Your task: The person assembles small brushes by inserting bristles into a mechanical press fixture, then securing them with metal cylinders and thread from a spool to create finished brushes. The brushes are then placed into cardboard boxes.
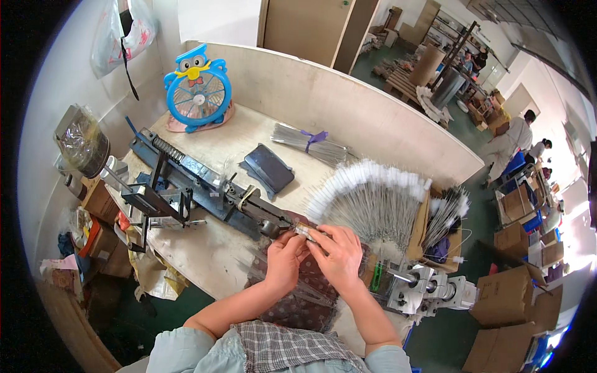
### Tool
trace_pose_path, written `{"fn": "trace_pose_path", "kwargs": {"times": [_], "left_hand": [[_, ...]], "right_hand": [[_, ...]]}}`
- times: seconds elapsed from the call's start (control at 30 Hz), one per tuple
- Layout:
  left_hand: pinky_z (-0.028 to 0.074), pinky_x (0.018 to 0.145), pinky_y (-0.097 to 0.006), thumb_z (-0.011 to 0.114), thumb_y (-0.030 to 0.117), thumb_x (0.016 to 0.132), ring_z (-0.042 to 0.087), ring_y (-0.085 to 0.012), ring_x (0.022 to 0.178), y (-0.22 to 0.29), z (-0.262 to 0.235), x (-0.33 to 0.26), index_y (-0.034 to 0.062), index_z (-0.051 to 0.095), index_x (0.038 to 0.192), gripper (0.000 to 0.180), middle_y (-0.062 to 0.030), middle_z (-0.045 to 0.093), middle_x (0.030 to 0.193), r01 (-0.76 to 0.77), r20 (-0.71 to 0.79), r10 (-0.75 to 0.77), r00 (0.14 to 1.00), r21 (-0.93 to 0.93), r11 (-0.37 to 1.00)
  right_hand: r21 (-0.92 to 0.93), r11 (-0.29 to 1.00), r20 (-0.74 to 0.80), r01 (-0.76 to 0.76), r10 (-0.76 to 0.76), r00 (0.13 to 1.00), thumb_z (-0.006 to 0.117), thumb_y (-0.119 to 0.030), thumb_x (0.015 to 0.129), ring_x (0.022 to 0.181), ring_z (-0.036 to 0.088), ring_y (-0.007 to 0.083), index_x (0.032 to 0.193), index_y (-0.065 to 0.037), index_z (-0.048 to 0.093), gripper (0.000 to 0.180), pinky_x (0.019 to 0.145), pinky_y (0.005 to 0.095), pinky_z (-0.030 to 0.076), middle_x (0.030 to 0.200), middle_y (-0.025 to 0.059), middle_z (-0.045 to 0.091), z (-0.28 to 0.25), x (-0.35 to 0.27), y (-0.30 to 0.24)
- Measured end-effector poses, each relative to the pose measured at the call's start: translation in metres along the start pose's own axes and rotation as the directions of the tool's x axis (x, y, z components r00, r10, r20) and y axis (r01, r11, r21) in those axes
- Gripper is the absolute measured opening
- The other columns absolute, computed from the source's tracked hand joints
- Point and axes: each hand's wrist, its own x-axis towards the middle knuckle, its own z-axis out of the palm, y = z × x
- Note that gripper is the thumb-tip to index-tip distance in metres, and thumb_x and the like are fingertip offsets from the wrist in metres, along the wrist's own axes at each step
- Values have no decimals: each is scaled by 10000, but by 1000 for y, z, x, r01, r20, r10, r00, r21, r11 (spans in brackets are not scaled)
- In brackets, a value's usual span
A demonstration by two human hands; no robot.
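My left hand [283,262] is closed in a pinch at the near end of a dark metal bench machine [239,202]. Beside it, my right hand [341,253] has thumb and index finger pressed together at the same spot. Between the fingertips is a small pale piece [303,230], too small to name and partly covered by the fingers. Just beyond my right hand, many thin wire brushes [388,205] with white bristle tips lie fanned out. A brown dotted cloth [314,301] is spread under my forearms.
A blue owl-shaped fan [199,99] stands at the back left. Nearer lie a dark pouch [268,169] and a wire bundle with a purple tie [308,142]. A metal clamping device [429,289] sits at the right edge. A low partition [348,93] bounds the table; cardboard boxes [510,295] stand right.
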Motion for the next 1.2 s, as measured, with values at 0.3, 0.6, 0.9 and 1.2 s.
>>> {"fn": "trace_pose_path", "kwargs": {"times": [0.3,0.6,0.9,1.2], "left_hand": [[485,755,-280,527,95,901,614,-126,831,-4,-9,2,30,578,966,105,-47,629,953,0,22,1,1000,-52,999],[489,774,-286,533,101,904,610,-131,851,0,-2,-1,14,576,982,124,-57,620,964,5,-13,-5,1000,-32,999],[477,779,-295,560,96,884,598,-130,834,2,6,0,21,561,960,107,-44,606,923,-2,-16,2,1000,0,1000],[466,835,-398,440,462,928,555,-232,919,12,4,-8,67,470,943,397,-84,532,943,43,-56,-47,997,-58,997]], "right_hand": [[13,1000,-2,11,-11,1000,738,-149,678,868,581,228,916,-125,712,241,757,347,452,925,20,633,0,-1,-1],[24,1000,7,-4,4,1000,740,-146,670,880,580,229,911,-120,708,244,762,346,449,936,22,634,-1,0,-2],[30,999,-31,17,-16,999,748,-137,658,842,594,223,910,-119,702,257,740,334,448,925,7,643,3,0,5],[-118,993,80,-5,15,997,741,-160,668,815,576,217,843,-92,684,196,716,341,435,801,12,618,-22,-6,2]]}}
